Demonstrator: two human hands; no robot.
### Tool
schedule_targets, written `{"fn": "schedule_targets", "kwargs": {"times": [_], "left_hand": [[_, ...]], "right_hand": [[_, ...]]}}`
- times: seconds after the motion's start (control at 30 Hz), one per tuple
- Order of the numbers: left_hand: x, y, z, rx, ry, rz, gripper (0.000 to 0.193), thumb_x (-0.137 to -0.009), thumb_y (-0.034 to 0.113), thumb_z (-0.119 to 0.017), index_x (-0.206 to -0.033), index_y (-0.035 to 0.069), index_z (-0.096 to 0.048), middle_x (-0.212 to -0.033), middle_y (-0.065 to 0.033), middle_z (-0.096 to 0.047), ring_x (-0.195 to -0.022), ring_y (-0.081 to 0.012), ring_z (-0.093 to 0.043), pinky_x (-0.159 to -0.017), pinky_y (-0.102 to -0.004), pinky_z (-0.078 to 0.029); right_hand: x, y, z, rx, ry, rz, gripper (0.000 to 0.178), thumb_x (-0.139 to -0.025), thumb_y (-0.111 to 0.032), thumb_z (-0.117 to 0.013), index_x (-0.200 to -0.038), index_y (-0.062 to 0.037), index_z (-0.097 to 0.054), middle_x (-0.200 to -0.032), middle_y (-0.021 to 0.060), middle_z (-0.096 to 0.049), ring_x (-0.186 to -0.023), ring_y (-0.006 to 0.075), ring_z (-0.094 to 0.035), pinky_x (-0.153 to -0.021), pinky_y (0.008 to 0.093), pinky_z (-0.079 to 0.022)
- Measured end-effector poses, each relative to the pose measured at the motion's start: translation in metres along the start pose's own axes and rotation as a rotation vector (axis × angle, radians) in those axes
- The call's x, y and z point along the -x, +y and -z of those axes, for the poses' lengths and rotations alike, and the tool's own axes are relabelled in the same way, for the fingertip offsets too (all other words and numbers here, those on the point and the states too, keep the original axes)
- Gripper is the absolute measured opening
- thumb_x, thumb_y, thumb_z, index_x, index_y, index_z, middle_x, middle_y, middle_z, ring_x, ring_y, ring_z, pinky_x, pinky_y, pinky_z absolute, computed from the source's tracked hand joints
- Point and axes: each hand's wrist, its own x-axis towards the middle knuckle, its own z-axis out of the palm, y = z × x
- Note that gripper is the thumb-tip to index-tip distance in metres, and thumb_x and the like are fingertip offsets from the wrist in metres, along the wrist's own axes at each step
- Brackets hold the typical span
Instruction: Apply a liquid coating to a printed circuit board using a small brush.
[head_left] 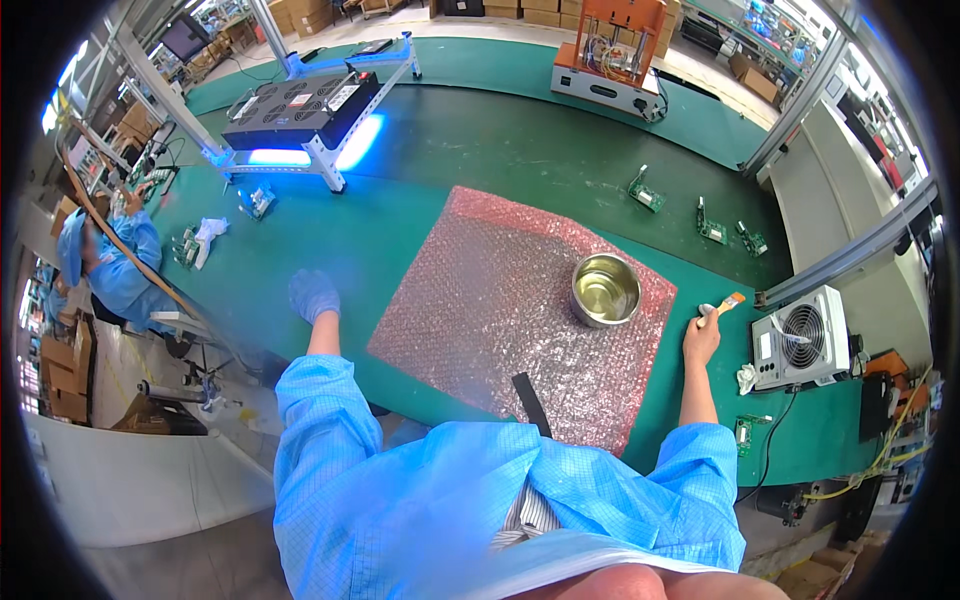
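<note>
My left hand (314, 295), in a thin blue glove, rests on the green table left of a pinkish bubble-wrap sheet (470, 300). It holds nothing that I can see; haze softens its fingers, which look laid out on the surface. On the right, my right hand (702, 340) is closed round the handle of a small brush (731, 302) with orange bristles. White covers show on its fingertips. Between the hands, toward the right part of the sheet, stands a round metal bowl (606, 290) with yellowish clear liquid in it. A black strip (531, 403) lies near my body.
A fan unit (800, 338) stands right of the brush, with crumpled white tissue (746, 378) beside it. Green circuit boards (712, 222) lie at the far right. Far left, a black fan panel (300, 105) sits on a blue-lit frame. A co-worker (120, 255) sits at left.
</note>
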Motion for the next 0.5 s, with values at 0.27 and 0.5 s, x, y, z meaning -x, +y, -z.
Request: {"fn": "schedule_targets", "kwargs": {"times": [0.27,0.5], "left_hand": [[0.0019,0.0019,0.0012,0.011,0.006,0.021,0.032,-0.090,0.033,-0.045,-0.102,0.008,-0.061,-0.111,-0.0124,-0.060,-0.108,-0.0283,-0.056,-0.090,-0.0424,-0.043],[0.0022,0.0029,0.0064,0.005,-0.017,0.025,0.033,-0.090,0.032,-0.044,-0.102,0.007,-0.061,-0.111,-0.0121,-0.060,-0.108,-0.0274,-0.056,-0.091,-0.0418,-0.043]], "right_hand": [[-0.0002,-0.0026,0.0013,-0.003,0.003,0.001,0.027,-0.080,-0.008,-0.056,-0.106,-0.0064,-0.054,-0.100,0.0164,-0.063,-0.094,0.0353,-0.060,-0.080,0.0443,-0.047],[-0.0005,-0.0049,0.0023,0.008,-0.015,-0.023,0.027,-0.079,-0.007,-0.056,-0.106,-0.0059,-0.054,-0.103,0.0157,-0.064,-0.097,0.0343,-0.060,-0.081,0.0431,-0.047]]}}
